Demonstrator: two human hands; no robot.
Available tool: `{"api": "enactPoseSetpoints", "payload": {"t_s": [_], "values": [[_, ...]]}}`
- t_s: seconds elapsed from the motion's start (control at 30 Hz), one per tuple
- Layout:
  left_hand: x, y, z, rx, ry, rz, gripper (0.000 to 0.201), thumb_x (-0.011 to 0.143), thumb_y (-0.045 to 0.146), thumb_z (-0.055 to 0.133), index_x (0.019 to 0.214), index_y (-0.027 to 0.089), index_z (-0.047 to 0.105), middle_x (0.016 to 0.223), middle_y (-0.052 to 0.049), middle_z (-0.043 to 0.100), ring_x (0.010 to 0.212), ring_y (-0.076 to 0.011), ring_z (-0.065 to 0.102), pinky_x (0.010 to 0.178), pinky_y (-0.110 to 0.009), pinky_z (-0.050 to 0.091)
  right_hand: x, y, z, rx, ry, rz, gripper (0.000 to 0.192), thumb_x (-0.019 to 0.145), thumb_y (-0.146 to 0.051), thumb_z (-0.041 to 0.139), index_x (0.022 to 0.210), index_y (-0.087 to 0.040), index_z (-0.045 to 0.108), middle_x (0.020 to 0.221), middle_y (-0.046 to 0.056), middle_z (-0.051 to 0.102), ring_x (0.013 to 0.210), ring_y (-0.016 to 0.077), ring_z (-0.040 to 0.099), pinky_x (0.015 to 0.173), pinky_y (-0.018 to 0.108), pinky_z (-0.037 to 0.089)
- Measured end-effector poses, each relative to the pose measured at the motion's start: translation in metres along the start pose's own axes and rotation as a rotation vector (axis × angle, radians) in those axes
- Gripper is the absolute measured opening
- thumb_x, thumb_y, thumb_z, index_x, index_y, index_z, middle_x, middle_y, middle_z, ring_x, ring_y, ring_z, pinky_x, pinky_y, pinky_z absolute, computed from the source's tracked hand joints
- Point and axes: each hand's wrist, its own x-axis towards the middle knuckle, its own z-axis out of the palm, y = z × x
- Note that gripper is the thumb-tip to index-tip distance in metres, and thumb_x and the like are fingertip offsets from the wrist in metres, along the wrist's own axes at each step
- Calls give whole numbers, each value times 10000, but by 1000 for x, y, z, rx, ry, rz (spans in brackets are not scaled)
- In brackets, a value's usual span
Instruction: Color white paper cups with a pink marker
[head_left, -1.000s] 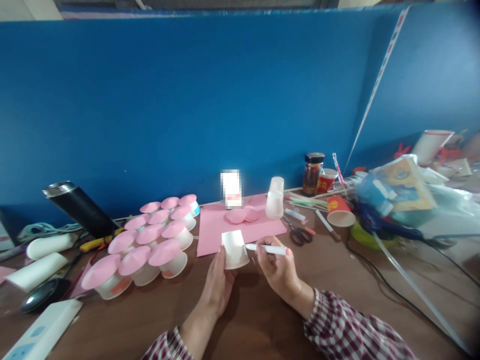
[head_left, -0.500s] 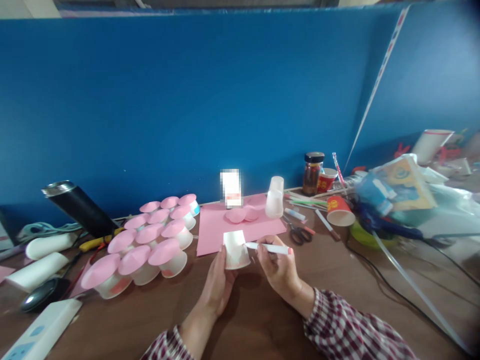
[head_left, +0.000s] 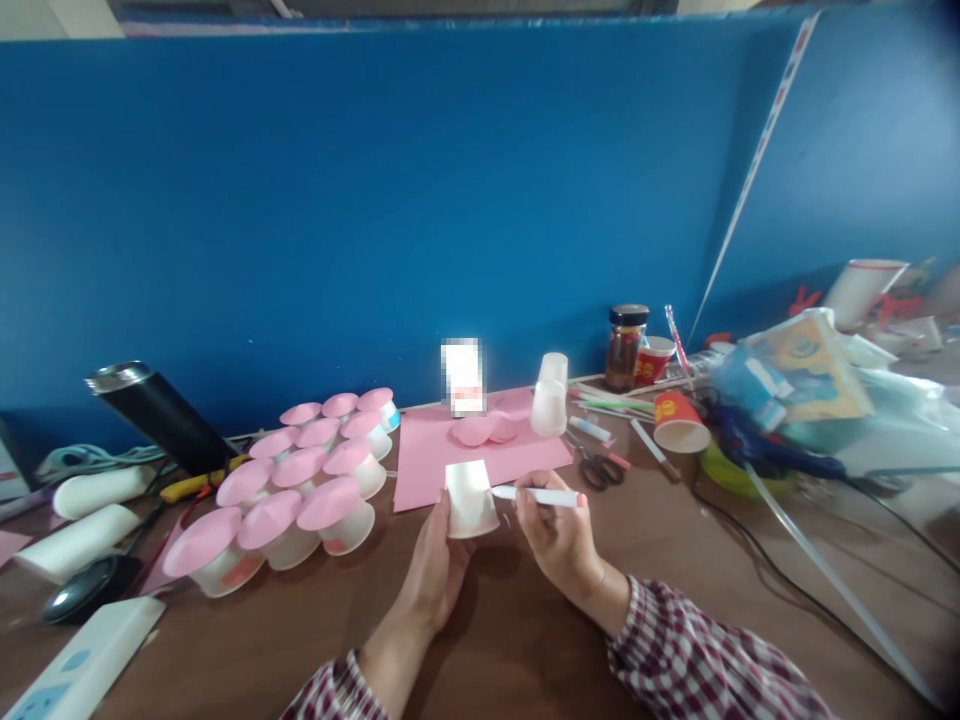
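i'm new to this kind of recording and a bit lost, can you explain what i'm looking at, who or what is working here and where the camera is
There's no machine: these are a person's two bare hands, seen from a camera worn on their head, looking forward and down. The left hand holds a white cup, wider end down. The right hand holds a white marker, its tip at the cup's side; I can't tell whether it touches. On the brown table, cups with pink cone tops stand on the left, pink paper lies ahead, and scissors lie right of it.
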Motion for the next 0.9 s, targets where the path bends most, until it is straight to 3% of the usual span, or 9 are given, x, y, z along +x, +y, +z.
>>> {"api": "enactPoseSetpoints", "payload": {"t_s": [0.2,0.37,0.57,0.9], "values": [[3,-4,-3,-34,16,34,358,832,427,553,1053,161,641,973,-57,682,876,-178,612,853,-322,445,-5,-2,0,106,-40,-18,77,884,-238,464,866,-183,514,639,3,577,509,114,568,447,183,448],[3,-4,-2,-41,-4,52,390,843,459,518,1077,168,630,1015,-64,674,948,-196,599,890,-339,432,-4,-5,-2,-3,-10,-135,56,851,-195,508,876,-179,554,711,25,602,600,135,586,565,229,490],[1,-5,-4,25,-61,62,351,829,426,541,1021,151,646,1059,-94,676,1070,-241,566,965,-361,384,-5,-9,-1,-34,-43,-207,72,853,-188,516,908,-186,562,723,23,603,607,136,583,572,239,494],[-1,-8,-5,75,-42,80,351,839,471,507,982,174,629,1080,-91,663,1054,-230,568,921,-343,406,-5,-5,2,-50,-52,-211,87,860,-198,513,920,-184,574,759,32,621,644,141,597,615,247,501]]}}
